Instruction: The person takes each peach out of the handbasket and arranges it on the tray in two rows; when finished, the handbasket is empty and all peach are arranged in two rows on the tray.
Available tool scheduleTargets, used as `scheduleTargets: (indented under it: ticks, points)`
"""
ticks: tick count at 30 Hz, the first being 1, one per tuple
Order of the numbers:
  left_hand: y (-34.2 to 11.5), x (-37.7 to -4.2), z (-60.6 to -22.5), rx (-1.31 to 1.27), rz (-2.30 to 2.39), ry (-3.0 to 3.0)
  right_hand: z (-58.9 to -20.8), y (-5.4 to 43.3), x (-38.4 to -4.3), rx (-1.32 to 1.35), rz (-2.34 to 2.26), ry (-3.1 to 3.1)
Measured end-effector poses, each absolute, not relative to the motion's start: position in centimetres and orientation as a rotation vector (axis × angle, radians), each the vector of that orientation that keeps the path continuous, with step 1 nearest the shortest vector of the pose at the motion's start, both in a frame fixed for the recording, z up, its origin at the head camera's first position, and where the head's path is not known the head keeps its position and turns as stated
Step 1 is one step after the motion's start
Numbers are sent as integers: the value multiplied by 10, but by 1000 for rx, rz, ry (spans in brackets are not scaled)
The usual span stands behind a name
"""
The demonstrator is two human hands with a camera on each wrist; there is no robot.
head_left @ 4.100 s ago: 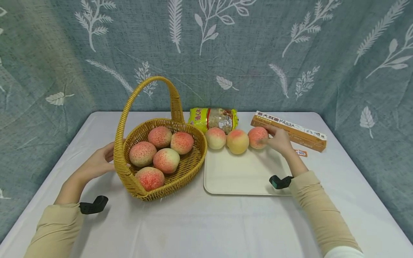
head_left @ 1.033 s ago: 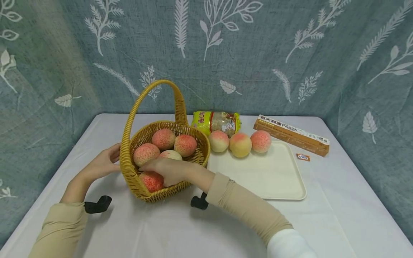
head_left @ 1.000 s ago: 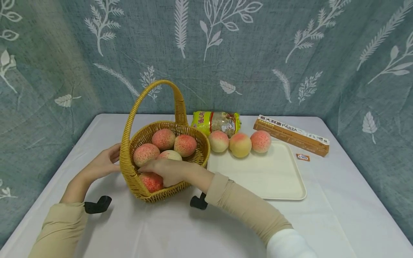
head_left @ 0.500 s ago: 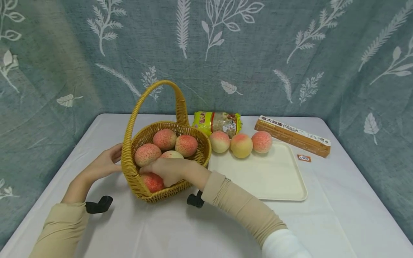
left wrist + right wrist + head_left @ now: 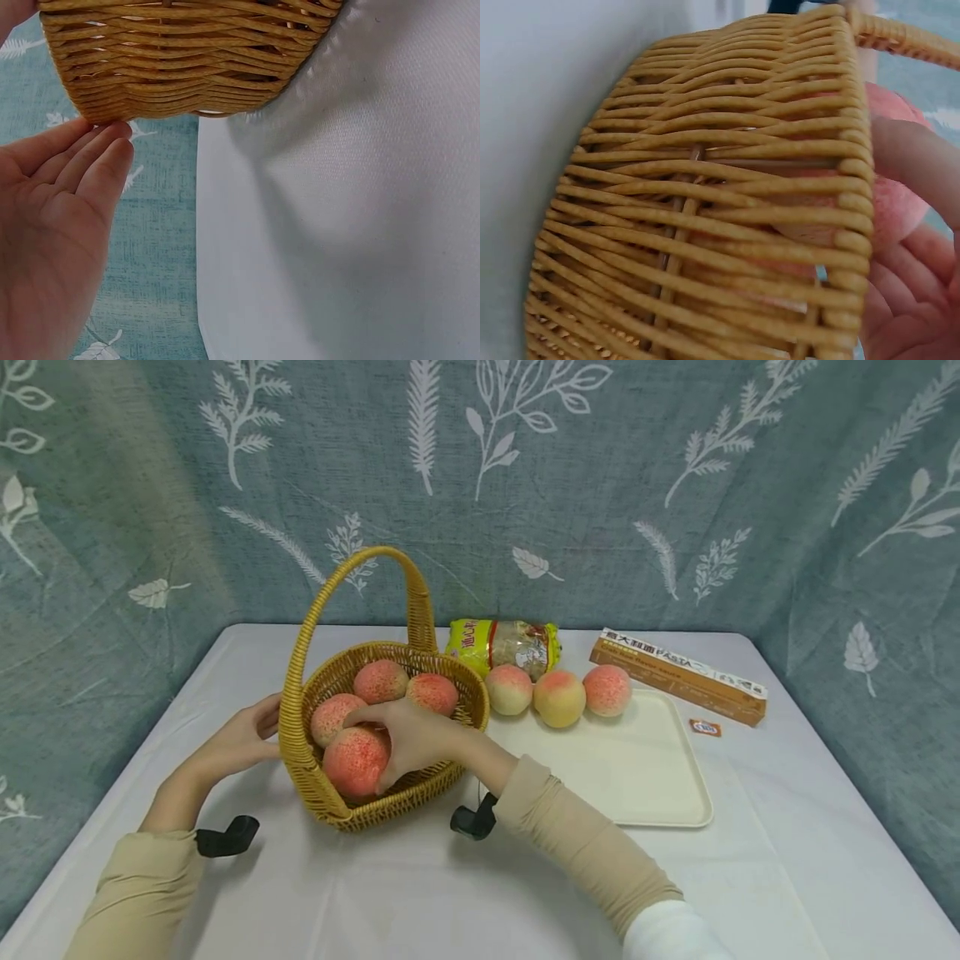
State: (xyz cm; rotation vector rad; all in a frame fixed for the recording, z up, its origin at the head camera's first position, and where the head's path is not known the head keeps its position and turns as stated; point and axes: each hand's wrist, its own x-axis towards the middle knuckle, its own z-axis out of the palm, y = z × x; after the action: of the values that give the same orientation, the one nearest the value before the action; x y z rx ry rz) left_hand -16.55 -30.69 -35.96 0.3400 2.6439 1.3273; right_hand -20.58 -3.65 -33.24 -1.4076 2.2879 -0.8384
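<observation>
My right hand (image 5: 416,739) grips a red-speckled peach (image 5: 356,763) at the near side of the wicker basket (image 5: 420,795). In the right wrist view, the thumb and fingers lie around this peach (image 5: 900,202) at the basket rim. Other peaches lie in the basket, among them a pink one (image 5: 381,682), a redder one (image 5: 432,693) and a speckled one (image 5: 337,718). The pale peach seen before is hidden by the hand. My left hand (image 5: 238,742) holds the basket's left end, thumb and fingers on either side; its fingertips touch the weave (image 5: 187,67).
A cream tray (image 5: 607,777) stands right of the basket, with a row of peaches (image 5: 559,698) along its back edge. Behind these lie a yellow pasta bag (image 5: 504,645) and a brown pasta box (image 5: 678,677). A small orange packet (image 5: 705,727) lies near the tray's right corner.
My right hand went from the peach at the tray's back into the basket and took hold of the front peach, which has just risen slightly. The left hand stays on the basket.
</observation>
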Motion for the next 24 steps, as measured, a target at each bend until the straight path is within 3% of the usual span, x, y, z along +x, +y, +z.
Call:
scheduleTargets:
  ticks: [13, 24]
  points:
    - [-305, -165, -355, 342, 1324, 2617, -330, -2, -206, -779, -1613, 2002]
    - [-305, -167, -356, 342, 1330, 2606, -335, 25, -212, -655, -1833, 1898]
